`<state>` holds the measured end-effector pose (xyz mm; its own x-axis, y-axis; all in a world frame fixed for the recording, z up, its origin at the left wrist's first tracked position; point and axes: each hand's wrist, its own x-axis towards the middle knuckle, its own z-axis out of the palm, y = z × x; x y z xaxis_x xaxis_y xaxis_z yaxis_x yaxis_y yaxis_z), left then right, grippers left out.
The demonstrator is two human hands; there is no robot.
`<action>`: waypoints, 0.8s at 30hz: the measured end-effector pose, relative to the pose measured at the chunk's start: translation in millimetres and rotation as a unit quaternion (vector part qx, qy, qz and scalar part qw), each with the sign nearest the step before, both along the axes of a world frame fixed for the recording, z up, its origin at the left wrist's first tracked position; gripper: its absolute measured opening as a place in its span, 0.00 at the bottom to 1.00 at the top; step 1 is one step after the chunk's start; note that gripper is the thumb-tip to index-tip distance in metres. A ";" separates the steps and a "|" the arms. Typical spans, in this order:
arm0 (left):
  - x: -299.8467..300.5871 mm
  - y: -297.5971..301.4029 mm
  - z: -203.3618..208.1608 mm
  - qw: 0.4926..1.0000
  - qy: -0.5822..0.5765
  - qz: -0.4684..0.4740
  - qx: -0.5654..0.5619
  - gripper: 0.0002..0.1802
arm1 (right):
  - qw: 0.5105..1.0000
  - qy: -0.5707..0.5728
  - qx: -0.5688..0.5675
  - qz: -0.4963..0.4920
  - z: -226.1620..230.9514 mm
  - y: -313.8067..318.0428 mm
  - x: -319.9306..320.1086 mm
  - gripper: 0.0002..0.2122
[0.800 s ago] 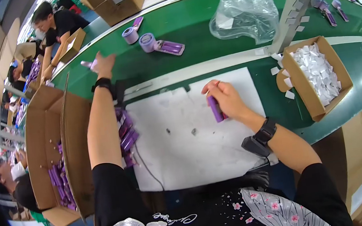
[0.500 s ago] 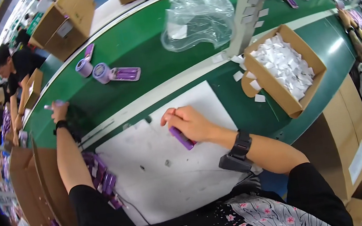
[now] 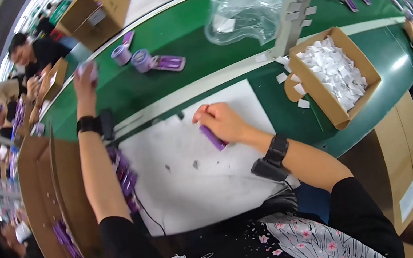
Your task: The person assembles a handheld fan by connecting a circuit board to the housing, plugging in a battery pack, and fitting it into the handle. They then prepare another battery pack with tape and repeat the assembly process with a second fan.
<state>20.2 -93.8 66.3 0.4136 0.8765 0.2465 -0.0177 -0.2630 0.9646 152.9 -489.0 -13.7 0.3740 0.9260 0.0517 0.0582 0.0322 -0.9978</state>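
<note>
in the upper left, the left hand (image 3: 85,89) curls around a blurred lilac thing (image 3: 88,72); near centre, the right hand (image 3: 222,123) grips a purple piece (image 3: 213,138). lilac rolls (image 3: 141,61) already lie on the green belt (image 3: 186,32); purple packs (image 3: 125,177) and many white slips (image 3: 335,73) remain.

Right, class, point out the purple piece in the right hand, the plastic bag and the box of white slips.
Purple piece (image 3: 211,137): head view, middle of exposed part.
Plastic bag (image 3: 247,9): head view, crumpled middle.
Box of white slips (image 3: 322,95): head view, left wall.
</note>
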 end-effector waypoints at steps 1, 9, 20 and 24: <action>-9.7 -9.3 25.1 0.999 -0.008 -0.026 -0.038 0.21 | 1.000 0.013 0.004 0.010 3.9 5.0 -5.1 0.12; -12.7 -228.5 34.4 0.801 -0.153 -0.503 -0.286 0.34 | 0.936 0.325 -0.050 0.128 26.3 0.4 43.9 0.12; -15.5 -254.5 -49.0 0.860 -0.109 -0.239 -0.437 0.31 | 0.972 0.088 -0.068 0.206 33.6 -15.4 50.7 0.12; -11.5 -284.8 -47.6 0.953 0.077 -0.220 -0.196 0.33 | 0.975 -0.128 -0.107 0.145 37.9 -31.3 31.2 0.10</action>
